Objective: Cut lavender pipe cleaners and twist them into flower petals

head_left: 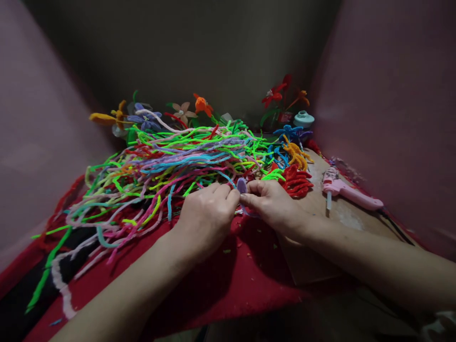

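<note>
Between my two hands is a small loop of purple pipe cleaner (242, 185), standing upright above the fingertips. My left hand (211, 209) is closed, its fingers curled and pressed at the left side of the loop. From the right, my right hand (272, 202) pinches the same pipe cleaner between thumb and forefinger. A thin purple strand hangs below the fingers. Just behind the hands lies a large heap of pipe cleaners (185, 161) in green, pink, blue, yellow and purple.
A pink hot glue gun (356, 192) lies on a cardboard sheet (317, 209) at the right. Red bent pipe cleaners (296, 182) and orange ones (297, 154) sit beside it. Finished flowers (203, 105) stand at the back. Small scraps dot the red cloth (228, 285).
</note>
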A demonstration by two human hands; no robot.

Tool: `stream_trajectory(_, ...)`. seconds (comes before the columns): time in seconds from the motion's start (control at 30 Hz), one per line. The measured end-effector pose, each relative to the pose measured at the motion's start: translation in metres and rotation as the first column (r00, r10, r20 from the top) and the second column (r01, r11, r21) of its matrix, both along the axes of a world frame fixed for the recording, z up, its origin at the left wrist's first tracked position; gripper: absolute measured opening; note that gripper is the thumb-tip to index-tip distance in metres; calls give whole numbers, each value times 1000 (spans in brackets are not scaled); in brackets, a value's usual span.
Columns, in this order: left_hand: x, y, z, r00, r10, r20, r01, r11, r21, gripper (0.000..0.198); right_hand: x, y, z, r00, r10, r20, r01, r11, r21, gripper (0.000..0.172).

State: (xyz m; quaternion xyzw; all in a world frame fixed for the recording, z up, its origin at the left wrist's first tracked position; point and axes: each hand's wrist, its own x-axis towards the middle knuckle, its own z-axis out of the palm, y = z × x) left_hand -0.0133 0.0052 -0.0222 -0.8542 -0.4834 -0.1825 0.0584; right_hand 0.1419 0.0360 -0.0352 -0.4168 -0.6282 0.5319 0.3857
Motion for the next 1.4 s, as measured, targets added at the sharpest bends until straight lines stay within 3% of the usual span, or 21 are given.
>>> stream_trajectory(0.07,0,-2,1,996,16,-90,-8,996,84,20,-2,2,3,1000,5,-24,-5,1000,-10,29)
stream_trajectory(0.17,-8,3,11,987,102,125,-103,995,-2,16,-5,7,6,989,-4,-150,-4,998,-57,26)
stream_trajectory(0.2,-12,6,14,949,158,273,-143,987,-77,17,-6,9,7,978,-18,-210,2,997,-73,25)
stream_trajectory(0.27,-19,12,18,752,289,593,-136,947,-290,17,-9,13,7,940,-51,-337,13,994,-112,23)
stream_trajectory(0.33,-21,16,17,486,407,774,63,867,-495,17,-13,16,6,892,-78,-445,5,987,-162,21)
stream_trajectory(0.37,-19,17,14,398,455,797,201,804,-559,18,-16,16,4,870,-89,-484,-2,983,-185,21)
stream_trajectory(0.43,-12,18,4,323,532,783,440,648,-622,22,-20,15,1,841,-107,-531,-17,974,-224,24)
stream_trajectory(0.47,-7,18,-1,258,563,785,523,601,-604,21,-22,13,-1,834,-115,-540,-23,970,-242,25)
stream_trajectory(0.53,4,17,-11,132,584,801,640,568,-518,19,-23,10,-4,837,-109,-537,-50,961,-273,26)
stream_trajectory(0.6,11,15,-17,89,605,791,695,531,-484,17,-22,8,-7,848,-94,-522,-60,961,-270,24)
stream_trajectory(0.7,14,13,-17,134,643,754,726,454,-516,16,-19,7,-9,869,-92,-487,3,983,-182,19)
stream_trajectory(0.8,14,12,-12,228,646,728,677,432,-596,17,-16,6,-10,881,-93,-463,35,991,-131,16)
stream_trajectory(0.9,17,11,-11,335,583,740,564,505,-653,17,-16,6,-9,883,-102,-459,35,988,-152,17)
stream_trajectory(1.03,21,10,-14,447,421,789,409,689,-599,17,-14,11,-6,884,-127,-450,72,988,-138,16)
stream_trajectory(1.2,24,6,-11,518,389,762,337,726,-600,21,-10,17,-6,874,-179,-451,152,984,-95,18)
stream_trajectory(1.3,30,-1,-11,537,449,714,303,687,-660,22,-7,24,-7,859,-203,-471,161,979,-127,21)
stream_trajectory(1.4,32,-7,-11,586,499,638,343,561,-754,21,-1,33,-5,827,-248,-504,213,969,-127,22)
